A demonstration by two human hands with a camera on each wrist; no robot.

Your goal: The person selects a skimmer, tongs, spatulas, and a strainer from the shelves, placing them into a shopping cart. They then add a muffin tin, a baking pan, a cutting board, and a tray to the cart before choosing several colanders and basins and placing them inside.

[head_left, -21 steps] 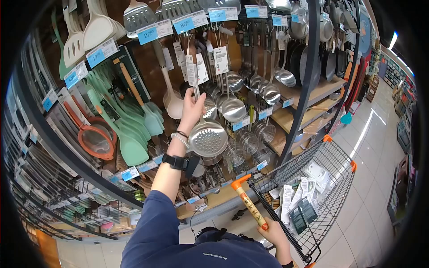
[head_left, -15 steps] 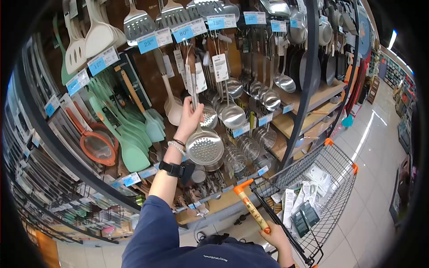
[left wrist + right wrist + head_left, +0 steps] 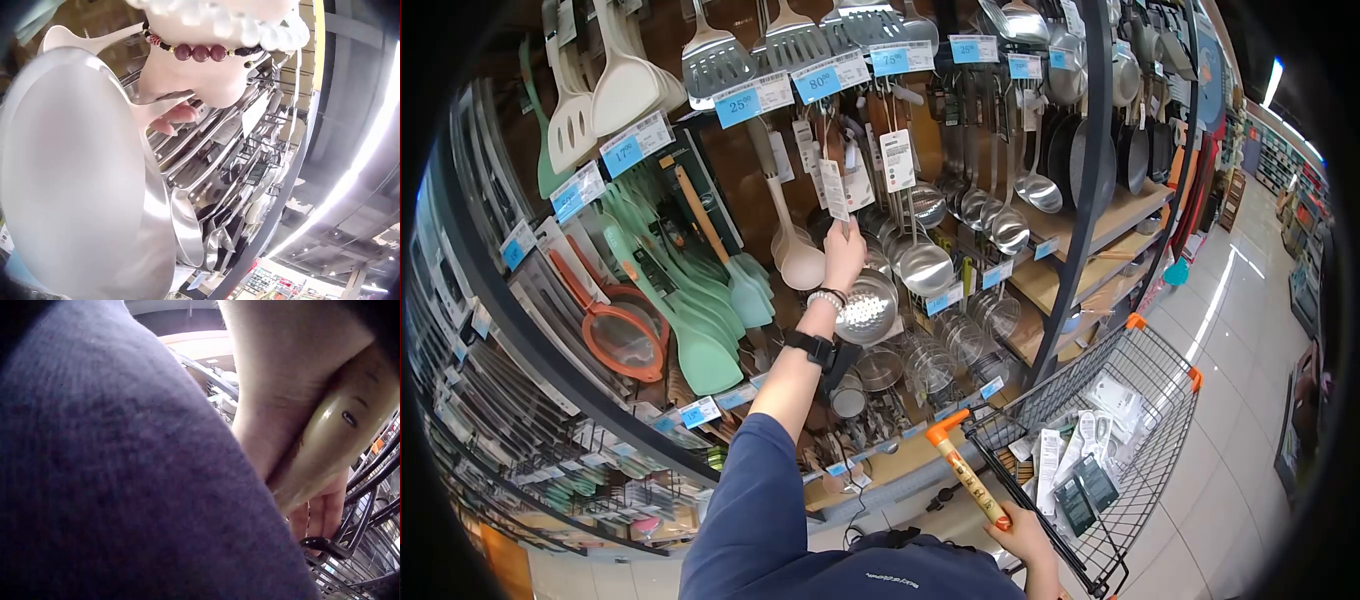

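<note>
My left hand (image 3: pixel 843 255) grips the metal handle of a skimmer in front of the hanging rack. The skimmer's round perforated head (image 3: pixel 870 312) hangs below the hand, partly behind the wrist, and catches the light. In the left wrist view a large, glare-washed metal head (image 3: pixel 75 175) fills the left side, with curled fingers (image 3: pixel 178 117) beyond it. A white tag (image 3: pixel 834 190) hangs just above the hand. Down at the right, my right hand (image 3: pixel 1026 535) holds the cart's handle (image 3: pixel 972 482). In the right wrist view that hand wraps the pale handle bar (image 3: pixel 340 425).
A white ladle (image 3: pixel 802 265) hangs left of the hand, a steel ladle (image 3: pixel 926 270) to its right. Green turners (image 3: pixel 705 350) and a red strainer (image 3: pixel 622 340) hang farther left. The wire cart (image 3: pixel 1145 450) holds packaged goods (image 3: pixel 1085 490) beside the tiled aisle (image 3: pixel 1230 400).
My left hand dips with the skimmer, then shifts slightly up and right. The skimmer's head turns, shines brighter and sits more behind my wrist. My right hand keeps its hold on the cart handle.
</note>
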